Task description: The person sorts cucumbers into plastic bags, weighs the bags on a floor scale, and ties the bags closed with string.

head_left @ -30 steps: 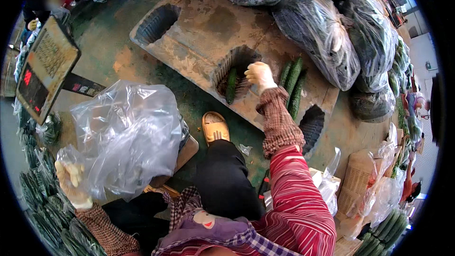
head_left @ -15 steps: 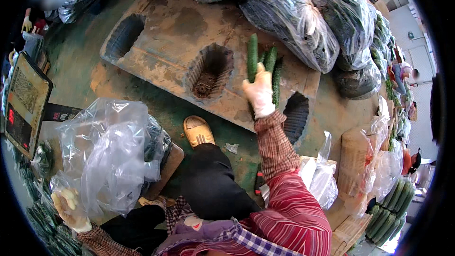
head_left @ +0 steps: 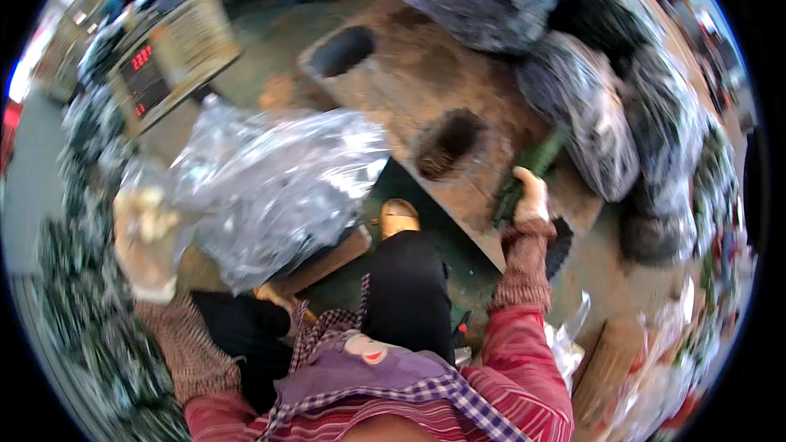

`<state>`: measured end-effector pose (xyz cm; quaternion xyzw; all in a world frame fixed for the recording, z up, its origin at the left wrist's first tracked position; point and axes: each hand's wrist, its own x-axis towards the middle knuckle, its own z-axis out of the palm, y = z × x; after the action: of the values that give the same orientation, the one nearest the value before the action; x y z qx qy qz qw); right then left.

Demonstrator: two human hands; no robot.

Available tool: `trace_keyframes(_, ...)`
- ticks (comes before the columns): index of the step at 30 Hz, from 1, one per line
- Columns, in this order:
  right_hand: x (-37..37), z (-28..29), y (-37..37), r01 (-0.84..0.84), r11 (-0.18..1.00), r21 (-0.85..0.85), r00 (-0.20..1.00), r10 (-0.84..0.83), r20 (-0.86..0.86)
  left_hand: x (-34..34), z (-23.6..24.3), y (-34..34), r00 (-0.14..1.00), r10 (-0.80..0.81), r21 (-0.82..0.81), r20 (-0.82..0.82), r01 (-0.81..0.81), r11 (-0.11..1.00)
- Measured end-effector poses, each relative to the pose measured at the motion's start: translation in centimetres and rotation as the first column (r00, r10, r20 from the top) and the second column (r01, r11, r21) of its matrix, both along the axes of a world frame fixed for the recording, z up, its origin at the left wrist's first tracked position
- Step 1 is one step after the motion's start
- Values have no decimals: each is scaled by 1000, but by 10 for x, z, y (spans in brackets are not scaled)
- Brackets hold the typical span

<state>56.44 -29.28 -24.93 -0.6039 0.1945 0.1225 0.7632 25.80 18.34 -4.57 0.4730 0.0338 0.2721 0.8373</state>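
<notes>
On the wooden pallet (head_left: pixel 409 90) at right, the right hand (head_left: pixel 530 196) grips cucumbers (head_left: pixel 524 176), mid-pickup; left hand (head_left: pixel 147 237) holds the clear bag (head_left: pixel 270 180) open, needing them carried leftward.

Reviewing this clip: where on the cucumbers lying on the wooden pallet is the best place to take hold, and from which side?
Probably around the near ends, coming from the person's side. The cucumbers lie lengthwise pointing away across the pallet, their far ends toward the filled plastic bags. The right hand already wraps them there. The left hand grips the clear bag. Motion blur hides the finger placement.
</notes>
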Motion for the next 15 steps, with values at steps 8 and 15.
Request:
trace_keyframes(8, -114, 239, 169, -579, 718, 385, 587, 39, 809, 8, 61, -38, 950, -292, -130, 112, 305, 943)
trace_keyframes(15, -189, 231, 319, -945, 320, -63, 158, 619, 769, -50, 86, -31, 800, -297, -417, 522, 543, 729)
